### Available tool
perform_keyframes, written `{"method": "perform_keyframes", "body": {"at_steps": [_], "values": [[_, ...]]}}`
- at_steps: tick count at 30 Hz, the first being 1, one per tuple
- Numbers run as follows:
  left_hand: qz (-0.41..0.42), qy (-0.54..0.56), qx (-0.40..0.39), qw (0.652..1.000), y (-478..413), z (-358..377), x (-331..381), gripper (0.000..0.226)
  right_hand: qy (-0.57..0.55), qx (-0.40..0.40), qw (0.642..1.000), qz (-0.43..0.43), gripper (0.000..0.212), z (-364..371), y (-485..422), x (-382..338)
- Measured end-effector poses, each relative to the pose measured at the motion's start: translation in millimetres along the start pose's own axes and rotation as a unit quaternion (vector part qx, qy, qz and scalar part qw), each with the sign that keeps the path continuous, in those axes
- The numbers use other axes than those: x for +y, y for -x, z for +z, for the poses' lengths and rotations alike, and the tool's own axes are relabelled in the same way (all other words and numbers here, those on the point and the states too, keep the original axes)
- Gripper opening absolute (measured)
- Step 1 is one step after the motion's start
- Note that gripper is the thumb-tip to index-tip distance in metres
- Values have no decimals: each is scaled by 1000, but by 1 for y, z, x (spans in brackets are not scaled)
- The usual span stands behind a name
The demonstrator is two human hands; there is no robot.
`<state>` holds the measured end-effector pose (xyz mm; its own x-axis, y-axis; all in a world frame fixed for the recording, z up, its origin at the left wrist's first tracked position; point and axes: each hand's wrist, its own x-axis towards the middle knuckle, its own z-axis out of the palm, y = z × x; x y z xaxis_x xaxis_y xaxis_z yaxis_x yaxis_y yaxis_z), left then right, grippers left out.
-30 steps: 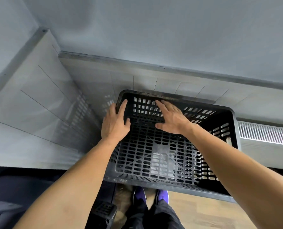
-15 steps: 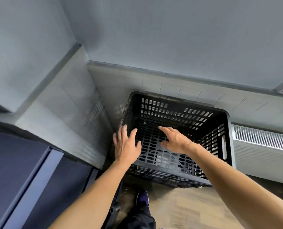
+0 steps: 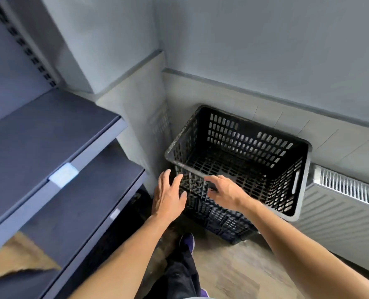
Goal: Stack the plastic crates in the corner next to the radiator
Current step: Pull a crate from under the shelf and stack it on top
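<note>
A black perforated plastic crate (image 3: 250, 145) sits in the corner, its left side near the tiled wall and its right side beside the white radiator (image 3: 347, 188). It rests on top of another dark crate (image 3: 224, 223) whose slotted wall shows below the near rim. My left hand (image 3: 168, 197) hovers in front of the crate's near left corner, fingers spread and holding nothing. My right hand (image 3: 226, 193) is just in front of the near rim, fingers relaxed, also holding nothing. Neither hand clearly touches the crate.
Dark blue metal shelves (image 3: 56, 160) stand at the left, close to the crates. Wooden floor (image 3: 239, 270) lies in front, with my legs and purple shoe (image 3: 187, 242) on it. Tiled wall (image 3: 308, 124) runs behind crate and radiator.
Both hands have come out of the crate and back toward me. The view has pulled away and turned left, so the shelves now show and the crate stands untouched in the corner.
</note>
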<state>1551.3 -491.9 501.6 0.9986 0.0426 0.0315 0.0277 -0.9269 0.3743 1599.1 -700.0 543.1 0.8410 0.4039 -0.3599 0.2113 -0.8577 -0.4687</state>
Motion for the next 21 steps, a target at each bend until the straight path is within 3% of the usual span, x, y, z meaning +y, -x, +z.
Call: {"method": "perform_keyframes", "body": {"at_steps": [8,21], "values": [[-108,-2,-11,994,121,-19,-28,59,31,-72,995,-65,58,46,33,-35],[-285,39,-40,957,233,-18,-94,64,54,-173,973,-147,54,148,27,-125]]}}
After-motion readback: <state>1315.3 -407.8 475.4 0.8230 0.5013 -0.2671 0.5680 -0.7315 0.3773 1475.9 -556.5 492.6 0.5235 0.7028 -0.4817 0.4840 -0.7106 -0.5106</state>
